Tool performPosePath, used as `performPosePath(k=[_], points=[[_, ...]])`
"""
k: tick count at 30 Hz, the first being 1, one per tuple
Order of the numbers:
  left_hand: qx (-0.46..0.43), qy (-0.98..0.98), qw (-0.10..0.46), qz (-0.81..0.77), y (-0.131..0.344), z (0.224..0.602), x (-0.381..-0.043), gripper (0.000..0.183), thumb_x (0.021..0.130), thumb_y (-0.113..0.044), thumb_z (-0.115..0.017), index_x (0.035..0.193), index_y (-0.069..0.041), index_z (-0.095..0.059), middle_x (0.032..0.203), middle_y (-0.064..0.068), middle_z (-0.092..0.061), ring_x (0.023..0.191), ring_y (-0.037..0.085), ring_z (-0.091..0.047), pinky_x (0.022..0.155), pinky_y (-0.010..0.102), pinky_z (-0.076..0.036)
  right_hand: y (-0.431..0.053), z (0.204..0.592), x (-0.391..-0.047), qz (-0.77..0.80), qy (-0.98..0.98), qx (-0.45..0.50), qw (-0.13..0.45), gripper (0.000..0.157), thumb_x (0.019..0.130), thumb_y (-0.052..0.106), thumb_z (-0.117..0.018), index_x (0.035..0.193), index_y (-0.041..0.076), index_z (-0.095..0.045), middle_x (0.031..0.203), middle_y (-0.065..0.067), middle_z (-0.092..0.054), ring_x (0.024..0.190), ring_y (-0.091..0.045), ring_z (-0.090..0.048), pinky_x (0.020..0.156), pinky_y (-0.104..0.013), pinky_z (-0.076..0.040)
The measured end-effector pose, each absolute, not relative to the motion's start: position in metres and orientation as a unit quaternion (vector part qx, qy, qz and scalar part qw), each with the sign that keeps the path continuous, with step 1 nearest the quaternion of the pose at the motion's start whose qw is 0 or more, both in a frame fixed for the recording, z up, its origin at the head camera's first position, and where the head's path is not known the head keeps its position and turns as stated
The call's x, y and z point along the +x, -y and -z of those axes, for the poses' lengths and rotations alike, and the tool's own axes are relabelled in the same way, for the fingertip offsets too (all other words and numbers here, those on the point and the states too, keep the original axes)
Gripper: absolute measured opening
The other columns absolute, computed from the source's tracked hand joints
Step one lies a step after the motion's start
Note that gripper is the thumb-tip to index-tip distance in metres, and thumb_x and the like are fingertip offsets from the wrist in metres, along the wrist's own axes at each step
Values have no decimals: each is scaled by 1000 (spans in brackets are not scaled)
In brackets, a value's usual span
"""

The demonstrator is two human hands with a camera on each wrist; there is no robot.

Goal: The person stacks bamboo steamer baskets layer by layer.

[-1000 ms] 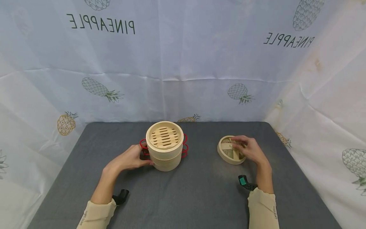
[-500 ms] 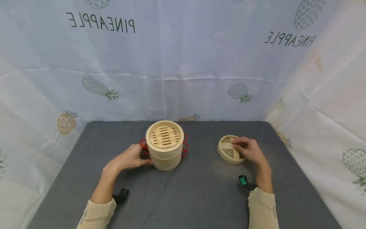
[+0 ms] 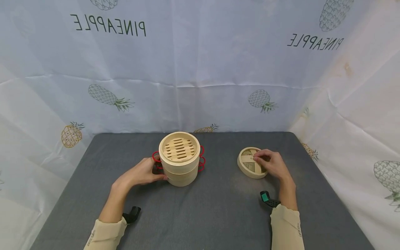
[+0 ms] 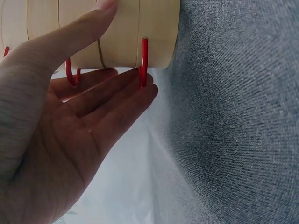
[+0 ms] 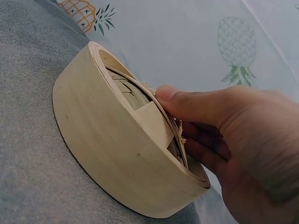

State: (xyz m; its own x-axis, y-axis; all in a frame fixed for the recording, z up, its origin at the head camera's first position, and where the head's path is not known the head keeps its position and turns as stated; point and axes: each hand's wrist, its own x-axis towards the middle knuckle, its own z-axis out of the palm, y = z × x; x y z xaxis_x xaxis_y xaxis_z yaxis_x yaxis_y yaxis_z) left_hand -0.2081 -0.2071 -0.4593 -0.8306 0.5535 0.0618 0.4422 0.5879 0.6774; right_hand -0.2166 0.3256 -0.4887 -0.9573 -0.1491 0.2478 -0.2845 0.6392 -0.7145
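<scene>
A round bamboo steamer (image 3: 181,168) of stacked tiers stands upright near the back middle of the table, its slatted top tier uncovered. Red loop handles (image 4: 145,56) stick out from its sides. My left hand (image 3: 143,172) holds its left side, the thumb on the near wall and the fingers (image 4: 124,114) by the red loops. To the right lies the round bamboo lid (image 3: 244,167), flat on the table with crossed strips on top. My right hand (image 3: 275,164) pinches the raised middle of the lid between thumb and fingertips. The curled fingers partly hide behind the thumb in the right wrist view.
A dark grey cloth covers the table (image 3: 212,211). Behind and beside it hangs a white curtain (image 3: 193,62) with pineapple prints. Each wrist wears a black strap-on device, such as the right one (image 3: 265,197).
My right fingers, straighter over the lid a second ago, have drawn together into a pinch at its middle. The left hand and the steamer have stayed put.
</scene>
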Motion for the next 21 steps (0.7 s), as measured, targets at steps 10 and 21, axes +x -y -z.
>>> performPosePath(k=[10,21], points=[[276,-889,88,-354,208,459,-208,67,90,-21,-91,145,-3,-58,125,13,-76,106,27,-78,88,43,-65,-326,487,-216,-405,901,139,66,11,104,6,-72,110,0,-78,107,-21,-74,78,-1,-62,66,-21,-53],[275,-887,95,-359,208,457,-207,64,91,-21,-90,144,-2,-59,126,14,-76,107,26,-78,88,42,-66,-322,478,-213,-419,896,139,39,15,106,10,-70,115,1,-78,115,-20,-73,88,-1,-64,75,-19,-55]])
